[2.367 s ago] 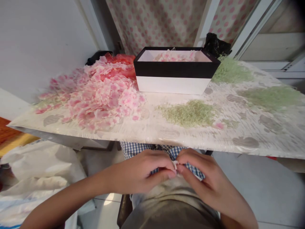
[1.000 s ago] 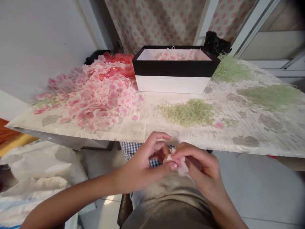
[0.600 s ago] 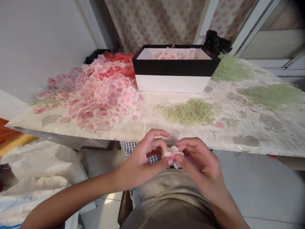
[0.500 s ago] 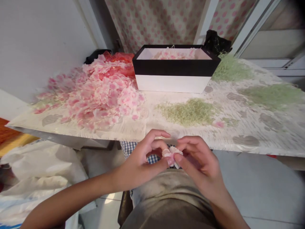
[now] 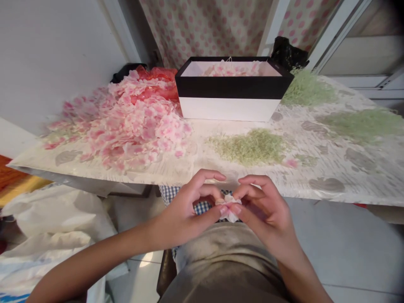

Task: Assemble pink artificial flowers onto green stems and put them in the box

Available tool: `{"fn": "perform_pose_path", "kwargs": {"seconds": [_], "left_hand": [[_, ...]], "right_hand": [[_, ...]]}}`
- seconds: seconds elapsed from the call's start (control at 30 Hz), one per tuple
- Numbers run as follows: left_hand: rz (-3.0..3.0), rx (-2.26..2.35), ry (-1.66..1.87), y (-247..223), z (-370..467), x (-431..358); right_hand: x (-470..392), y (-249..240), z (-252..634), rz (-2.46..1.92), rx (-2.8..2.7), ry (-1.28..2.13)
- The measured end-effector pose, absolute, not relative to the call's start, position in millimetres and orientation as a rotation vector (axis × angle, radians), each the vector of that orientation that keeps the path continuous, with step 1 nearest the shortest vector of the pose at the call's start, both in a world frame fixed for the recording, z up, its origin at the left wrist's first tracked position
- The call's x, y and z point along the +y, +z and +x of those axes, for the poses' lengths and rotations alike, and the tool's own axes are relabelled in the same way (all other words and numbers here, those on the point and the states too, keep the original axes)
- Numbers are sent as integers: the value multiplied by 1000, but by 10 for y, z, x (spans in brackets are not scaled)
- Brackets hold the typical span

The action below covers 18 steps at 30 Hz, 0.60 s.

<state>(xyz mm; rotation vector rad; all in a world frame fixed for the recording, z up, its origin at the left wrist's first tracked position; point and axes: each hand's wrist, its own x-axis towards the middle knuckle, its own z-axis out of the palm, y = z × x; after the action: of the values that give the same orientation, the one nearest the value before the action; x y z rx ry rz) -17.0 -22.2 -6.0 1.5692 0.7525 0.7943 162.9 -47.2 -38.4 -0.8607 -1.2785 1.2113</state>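
Observation:
A small pale pink and white artificial flower [image 5: 230, 215] is pinched between both hands, just off the table's near edge and above my lap. My left hand [image 5: 192, 210] grips its left side between thumb and a finger, with the index finger stretched out above. From the right, my right hand [image 5: 267, 210] pinches the other side with thumb and fingertips. The fingertips cover part of the petals. Beyond the hands, a heap of pale green sprigs [image 5: 252, 146] lies on the table, with a single pink flower [image 5: 291, 163] at its right end.
A big pile of pink flowers [image 5: 139, 126] covers the table's left side, beside red mesh [image 5: 162, 82]. A black-and-white box [image 5: 230, 107] at the back holds more pink petals. Green bunches [image 5: 362, 125] lie at right. White sacks [image 5: 57, 214] stand on the floor at left.
Both hands stay in nearly the same place. The flower's petals have shifted between the fingertips, and the right index finger has lifted slightly.

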Motion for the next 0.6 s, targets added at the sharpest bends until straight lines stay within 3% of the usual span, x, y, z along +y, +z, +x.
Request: {"fn": "perform_pose_path", "kwargs": {"seconds": [0.6], "left_hand": [[1505,910,744,35,-158,-228]], "right_hand": [[-432,-399,1663,-872,-1184,1360]]}}
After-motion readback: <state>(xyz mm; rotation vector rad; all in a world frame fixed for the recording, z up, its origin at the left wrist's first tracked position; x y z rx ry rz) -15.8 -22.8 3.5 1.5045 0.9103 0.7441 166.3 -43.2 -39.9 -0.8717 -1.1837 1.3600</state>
